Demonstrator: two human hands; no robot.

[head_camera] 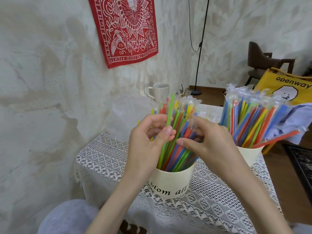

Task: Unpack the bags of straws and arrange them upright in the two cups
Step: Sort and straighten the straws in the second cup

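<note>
Head view puts me almost over the person's shoulder, and reading from the left I first meet rough, mottled plaster wall and a red printed cloth hanging [125,29], then a plain pale ceramic mug [160,91] at the back of the small table under its white lace cloth [104,159]. The left hand [148,141] has thumb and forefinger curled in a pinch on one thin green plastic straw [169,112], which stands higher than its neighbours. Just beside it the right hand [207,141] is curled among the bunch, fingertips nipping what looks like a crinkly clear wrapper, though I cannot tell exactly what it grips. Both work over the near cream paper cup with black lettering [170,181], already packed with slim, smooth straws in green, blue, orange and yellow [179,149], most leaning rather than truly upright. Further right, the second cream cup [249,154] holds a fanned bundle of wrapped straws [249,119], one orange straw [276,139] tipping out low over the rim. A yellow fabric bag [290,86] sits behind. I judge this the late tidying stage: the next move calls for a light push to seat the green straw down without disturbing the rest, then righting that stray orange one
</note>
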